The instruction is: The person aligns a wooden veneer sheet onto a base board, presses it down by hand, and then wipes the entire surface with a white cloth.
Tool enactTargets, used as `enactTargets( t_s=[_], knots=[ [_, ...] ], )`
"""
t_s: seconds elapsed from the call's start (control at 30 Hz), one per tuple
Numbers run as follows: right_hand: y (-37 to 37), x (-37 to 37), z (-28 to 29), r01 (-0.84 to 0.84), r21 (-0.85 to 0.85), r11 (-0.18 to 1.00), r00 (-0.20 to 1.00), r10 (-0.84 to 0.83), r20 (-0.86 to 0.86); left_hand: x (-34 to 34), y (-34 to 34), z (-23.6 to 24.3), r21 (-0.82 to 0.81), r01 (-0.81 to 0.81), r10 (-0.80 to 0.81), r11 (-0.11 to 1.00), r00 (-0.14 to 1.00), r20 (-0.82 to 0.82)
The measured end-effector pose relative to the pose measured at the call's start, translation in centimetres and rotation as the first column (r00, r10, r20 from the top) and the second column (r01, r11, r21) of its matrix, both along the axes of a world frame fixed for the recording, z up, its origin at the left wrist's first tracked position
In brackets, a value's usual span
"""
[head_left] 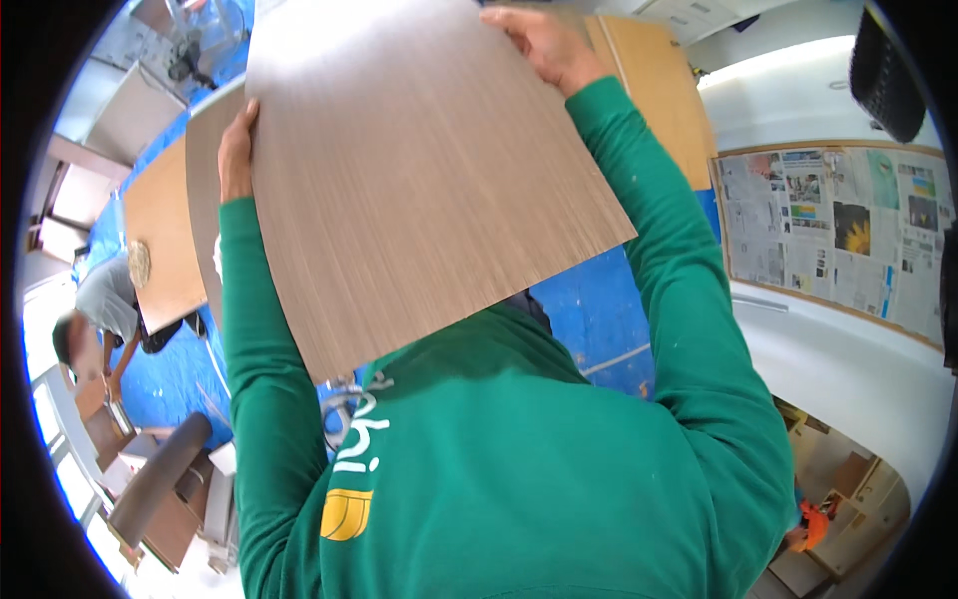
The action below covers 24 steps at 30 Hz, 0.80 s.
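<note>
Hiding L hand point(238, 152) fingertips: veneer sheet point(419, 170).

Both arms, in green sleeves, reach upward from the lower edge. The left hand point(237, 152) sits at ten o'clock, fingers curled over an edge. The right hand point(547, 45) sits at twelve o'clock, gripping likewise, elbow bent outward.

I see my left hand point(237, 150) gripping the left edge of a large wood-grain laminate sheet point(419, 170), and my right hand point(544, 45) clasping its far top edge. My green sleeves point(689, 270) run up to it. Beyond on the left, another person point(100, 309) bends beside a brown panel point(160, 240); a newspaper-covered board point(838, 230) hangs at right.
</note>
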State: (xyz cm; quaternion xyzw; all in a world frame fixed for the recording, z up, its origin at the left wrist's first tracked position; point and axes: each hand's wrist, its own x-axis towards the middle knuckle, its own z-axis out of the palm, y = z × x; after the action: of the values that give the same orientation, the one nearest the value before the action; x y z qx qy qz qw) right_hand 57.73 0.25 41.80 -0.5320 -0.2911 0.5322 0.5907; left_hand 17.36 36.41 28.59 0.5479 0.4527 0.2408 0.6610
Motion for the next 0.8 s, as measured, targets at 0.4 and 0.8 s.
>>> enactTargets(
  t_s=[0.4, 0.8],
  knots=[
    [-5.4, -6.9, 9.4, 0.294, 0.610, 0.736, 0.761, 0.206, -0.615, -0.7, -7.5, 16.0, -0.166, -0.352, 0.380, 0.921, 0.719, 0.582],
    [-1.2, -10.9, 17.8, 0.433, 0.445, 0.784, 0.870, -0.235, -0.433, -1.3, -12.6, 28.4, 0.081, -0.714, 0.479, 0.695, 0.544, 0.689]
  ],
)
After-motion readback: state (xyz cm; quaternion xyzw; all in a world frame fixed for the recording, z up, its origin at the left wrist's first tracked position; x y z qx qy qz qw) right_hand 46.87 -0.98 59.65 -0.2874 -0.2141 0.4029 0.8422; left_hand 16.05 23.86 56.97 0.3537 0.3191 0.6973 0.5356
